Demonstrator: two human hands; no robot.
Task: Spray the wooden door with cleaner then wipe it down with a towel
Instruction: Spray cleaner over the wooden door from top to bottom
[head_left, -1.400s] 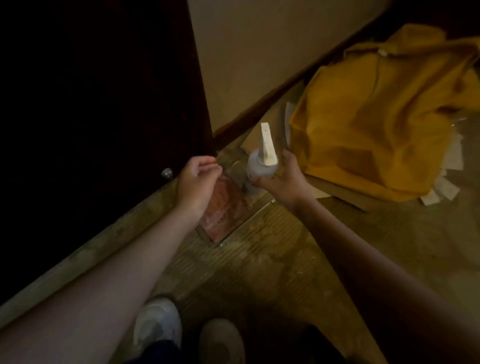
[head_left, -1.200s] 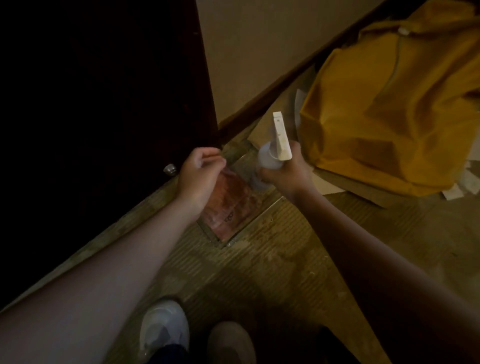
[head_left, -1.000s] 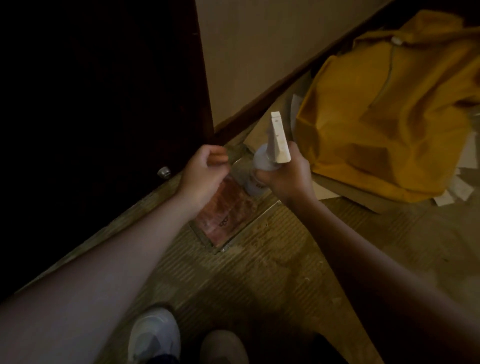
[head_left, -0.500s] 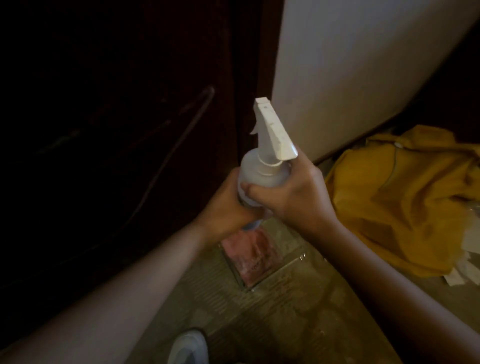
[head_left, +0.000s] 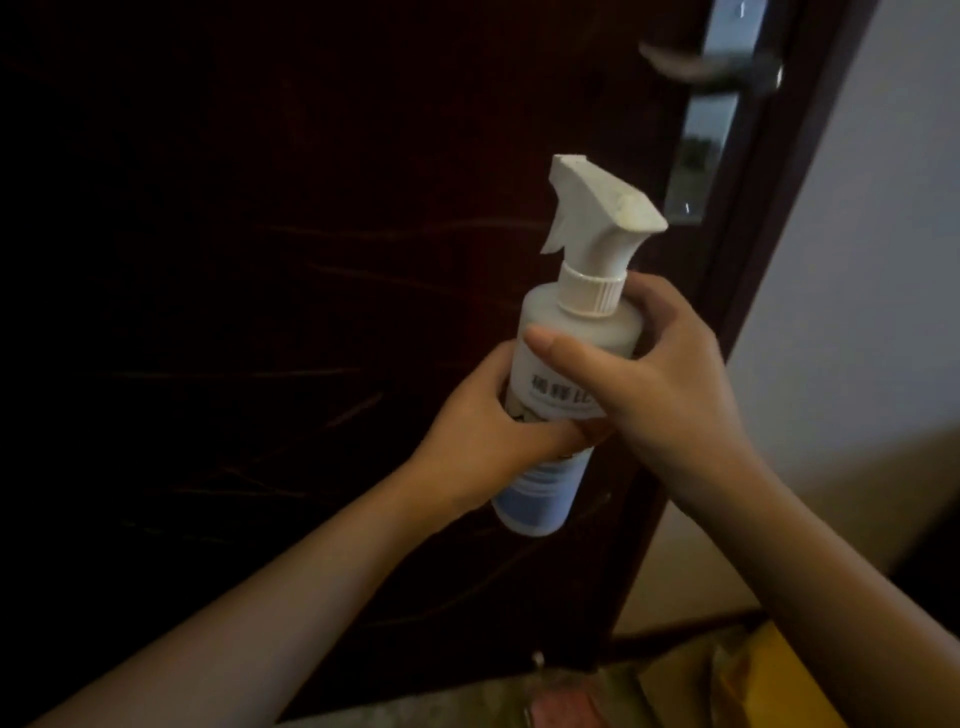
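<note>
A white spray bottle with a trigger head stands nearly upright in front of the dark wooden door, its nozzle pointing up and left toward the door. My left hand grips the middle of the bottle from the left. My right hand wraps the upper body just under the collar, thumb lying across the front. The door fills the left and centre and shows faint scratch marks. No towel is in view.
A metal handle on a shiny lock plate sits at the door's right edge, above the bottle. A pale wall lies to the right. Yellow cloth and a reddish floor patch show at the bottom.
The bottle has been lifted from the floor to chest height in front of the door. My left hand, which held nothing before, now grips it too. The view has swung upward.
</note>
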